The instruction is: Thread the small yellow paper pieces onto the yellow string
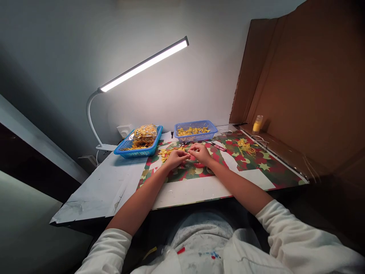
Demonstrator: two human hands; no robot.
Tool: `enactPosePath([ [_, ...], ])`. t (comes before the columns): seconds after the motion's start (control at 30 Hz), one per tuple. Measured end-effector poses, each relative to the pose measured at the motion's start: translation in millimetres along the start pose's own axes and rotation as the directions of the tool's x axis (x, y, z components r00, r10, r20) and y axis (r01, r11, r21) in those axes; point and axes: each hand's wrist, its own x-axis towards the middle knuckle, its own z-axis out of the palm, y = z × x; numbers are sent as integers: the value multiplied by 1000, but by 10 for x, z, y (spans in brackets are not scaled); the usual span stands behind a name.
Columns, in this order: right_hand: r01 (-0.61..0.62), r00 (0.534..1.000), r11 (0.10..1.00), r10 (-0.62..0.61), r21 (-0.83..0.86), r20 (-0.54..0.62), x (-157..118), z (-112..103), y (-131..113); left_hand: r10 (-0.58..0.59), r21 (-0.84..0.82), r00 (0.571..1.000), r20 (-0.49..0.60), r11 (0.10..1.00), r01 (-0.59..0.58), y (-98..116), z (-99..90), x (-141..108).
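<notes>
Over the middle of the patterned table cover, my left hand (178, 157) and my right hand (200, 153) are close together, fingertips nearly meeting. Both have thumb and fingers pinched together; what lies between them is too small to make out. Yellow ribbon-like pieces (164, 154) lie beside and behind my left hand. Just behind the hands is a blue-violet basket (211, 133) with yellow pieces in it. A pair of red-handled snips (219, 147) rests to the right of my right hand.
A blue basket (136, 153) with yellow items and a clear bag stands at the back left, near a lit lamp (145, 64). Tangled yellow strands (245, 147) lie on the right. Beyond are a small container (257, 124) and a cardboard wall (308, 76).
</notes>
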Motion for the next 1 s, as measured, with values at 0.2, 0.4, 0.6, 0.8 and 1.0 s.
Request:
enactPosePath([
  [0.2, -63, 996, 996, 67, 60, -60, 32, -79, 29, -70, -289, 997, -8, 955, 65, -20, -3, 27],
  [0.4, -43, 998, 999, 44, 11, -34, 2, -66, -11, -156, -558, 988, 8, 819, 134, 11, 17, 49],
  [0.6, 78, 997, 994, -78, -71, -11, -25, -66, -63, -207, -668, 975, -78, 737, 103, 26, 16, 82],
  [0.8, 213, 977, 970, -211, -119, 33, -58, -75, -151, -185, -492, 972, -142, 865, 92, -1, 19, 76],
  [1.0, 233, 972, 956, -224, -178, 70, -37, -105, -157, 114, -52, 984, -137, 991, -122, -34, -8, 39],
])
